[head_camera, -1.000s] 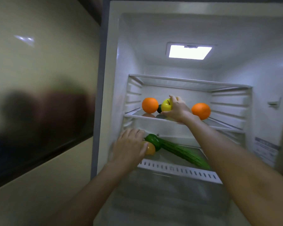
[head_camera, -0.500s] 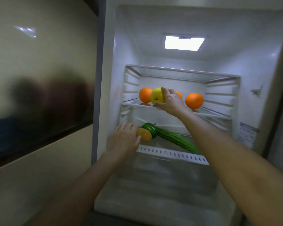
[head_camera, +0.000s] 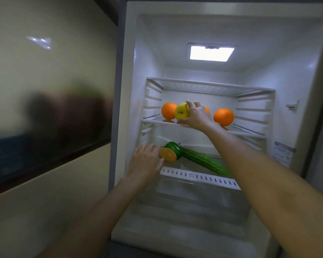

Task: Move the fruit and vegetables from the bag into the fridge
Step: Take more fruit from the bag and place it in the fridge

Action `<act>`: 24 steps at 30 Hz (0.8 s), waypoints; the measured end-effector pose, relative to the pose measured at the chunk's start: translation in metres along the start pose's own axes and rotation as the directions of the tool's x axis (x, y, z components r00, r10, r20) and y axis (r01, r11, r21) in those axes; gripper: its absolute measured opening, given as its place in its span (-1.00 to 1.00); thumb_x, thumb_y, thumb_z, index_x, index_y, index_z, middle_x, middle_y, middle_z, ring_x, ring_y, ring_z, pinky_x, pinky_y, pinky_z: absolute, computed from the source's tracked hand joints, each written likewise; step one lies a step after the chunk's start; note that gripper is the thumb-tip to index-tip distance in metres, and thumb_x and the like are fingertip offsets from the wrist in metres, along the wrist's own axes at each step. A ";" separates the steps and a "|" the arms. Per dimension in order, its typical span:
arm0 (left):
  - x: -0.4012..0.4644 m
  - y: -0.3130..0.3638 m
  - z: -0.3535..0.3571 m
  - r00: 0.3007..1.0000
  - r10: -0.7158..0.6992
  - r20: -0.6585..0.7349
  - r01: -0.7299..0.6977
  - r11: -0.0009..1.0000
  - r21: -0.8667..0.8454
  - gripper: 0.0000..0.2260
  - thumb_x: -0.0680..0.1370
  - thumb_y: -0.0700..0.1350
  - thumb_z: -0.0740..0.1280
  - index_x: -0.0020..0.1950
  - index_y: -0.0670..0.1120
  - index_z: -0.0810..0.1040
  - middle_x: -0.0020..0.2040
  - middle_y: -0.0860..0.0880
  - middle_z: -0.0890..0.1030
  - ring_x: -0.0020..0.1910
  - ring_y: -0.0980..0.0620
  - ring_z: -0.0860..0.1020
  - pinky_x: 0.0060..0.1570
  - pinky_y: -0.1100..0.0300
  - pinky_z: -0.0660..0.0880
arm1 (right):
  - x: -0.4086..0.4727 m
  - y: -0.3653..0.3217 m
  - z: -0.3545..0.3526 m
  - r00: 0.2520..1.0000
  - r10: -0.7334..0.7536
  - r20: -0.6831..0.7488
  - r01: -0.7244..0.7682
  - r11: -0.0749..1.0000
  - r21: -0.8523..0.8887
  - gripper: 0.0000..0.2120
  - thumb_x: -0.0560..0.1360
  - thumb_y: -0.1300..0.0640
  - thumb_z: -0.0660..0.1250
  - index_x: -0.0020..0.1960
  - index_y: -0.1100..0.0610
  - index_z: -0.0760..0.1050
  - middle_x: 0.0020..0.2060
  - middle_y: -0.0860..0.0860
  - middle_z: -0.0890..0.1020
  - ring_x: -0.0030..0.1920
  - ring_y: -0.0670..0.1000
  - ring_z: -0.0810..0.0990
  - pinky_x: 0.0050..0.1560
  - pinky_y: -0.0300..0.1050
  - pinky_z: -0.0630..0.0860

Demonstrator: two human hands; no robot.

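Inside the lit fridge (head_camera: 296, 75), the right hand (head_camera: 198, 116) grasps a yellow apple (head_camera: 182, 111) at the middle glass shelf (head_camera: 250, 134), half hiding a third orange (head_camera: 207, 109) between two others. Lower left, the left hand (head_camera: 145, 161) holds a small orange-yellow fruit (head_camera: 169, 155) touching a green pepper (head_camera: 172, 148) and bumpy green gourd (head_camera: 205, 162); its fingertips are hidden. The glossy wall (head_camera: 45, 90) on the left is blurred.

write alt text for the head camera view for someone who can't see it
Two bare arms reach into an open, lit fridge: the right hand holds a yellow apple on the middle shelf among oranges, while the left hand holds a small orange fruit on the shelf below, beside a green pepper and a long bumpy green gourd.
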State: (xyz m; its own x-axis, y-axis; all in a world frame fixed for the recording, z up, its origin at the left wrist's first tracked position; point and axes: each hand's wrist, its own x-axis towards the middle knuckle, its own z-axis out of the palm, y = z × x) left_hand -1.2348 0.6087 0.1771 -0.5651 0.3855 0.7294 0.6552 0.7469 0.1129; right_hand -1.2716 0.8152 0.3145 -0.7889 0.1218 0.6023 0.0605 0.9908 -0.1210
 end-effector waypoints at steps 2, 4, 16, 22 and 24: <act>0.000 -0.003 0.001 1.000 0.004 -0.001 -0.003 1.000 0.007 -0.65 0.58 0.06 0.16 0.33 -0.03 0.37 0.25 0.02 0.45 0.22 0.05 0.39 0.22 0.19 0.29 | 0.000 0.002 0.001 1.000 0.008 0.002 -0.008 1.000 0.010 -0.15 0.38 -0.24 0.38 0.50 0.01 0.06 0.39 0.13 0.25 0.32 0.22 0.32 0.17 0.10 0.39; 0.000 -0.005 0.003 1.000 0.004 -0.005 -0.004 1.000 0.005 -0.66 0.58 0.06 0.17 0.31 -0.04 0.39 0.23 0.02 0.46 0.20 0.05 0.40 0.20 0.19 0.30 | -0.001 0.005 0.002 1.000 0.021 0.008 -0.022 1.000 0.016 -0.16 0.38 -0.23 0.39 0.50 -0.01 0.07 0.40 0.12 0.23 0.34 0.21 0.29 0.18 0.09 0.38; -0.011 -0.003 0.011 0.997 -0.060 0.045 0.059 0.998 0.031 -0.60 0.57 0.03 0.20 0.37 -0.07 0.35 0.28 -0.04 0.44 0.22 -0.05 0.39 0.14 0.09 0.33 | -0.058 -0.013 0.018 0.937 -0.031 -0.348 0.081 0.988 0.129 -0.55 0.53 -0.04 0.25 0.34 0.18 0.40 0.31 0.19 0.42 0.36 0.18 0.31 0.31 0.12 0.32; -0.047 0.002 0.023 0.993 -0.095 0.064 0.091 0.995 0.050 -0.64 0.53 -0.04 0.27 0.31 -0.11 0.43 0.27 -0.10 0.47 0.19 -0.12 0.44 0.12 0.01 0.41 | -0.127 -0.037 0.067 0.904 -0.023 -0.427 0.115 0.975 0.190 -0.63 0.51 0.06 0.22 0.25 0.21 0.48 0.26 0.18 0.49 0.36 0.20 0.34 0.30 0.15 0.31; -0.061 0.004 0.026 0.994 -0.086 0.069 0.083 0.996 0.038 -0.64 0.50 -0.09 0.30 0.27 -0.16 0.46 0.24 -0.15 0.50 0.17 -0.16 0.45 0.11 -0.01 0.39 | -0.151 -0.043 0.083 0.907 -0.025 -0.420 0.114 0.976 0.188 -0.65 0.50 0.07 0.21 0.20 0.23 0.51 0.21 0.21 0.52 0.32 0.23 0.39 0.28 0.18 0.36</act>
State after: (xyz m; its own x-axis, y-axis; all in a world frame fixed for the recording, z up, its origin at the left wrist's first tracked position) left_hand -1.2105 0.6019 0.1157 -0.6526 0.3567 0.6685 0.5862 0.7967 0.1471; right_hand -1.2060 0.7496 0.1633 -0.4600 0.1104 0.8810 -0.1455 0.9694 -0.1975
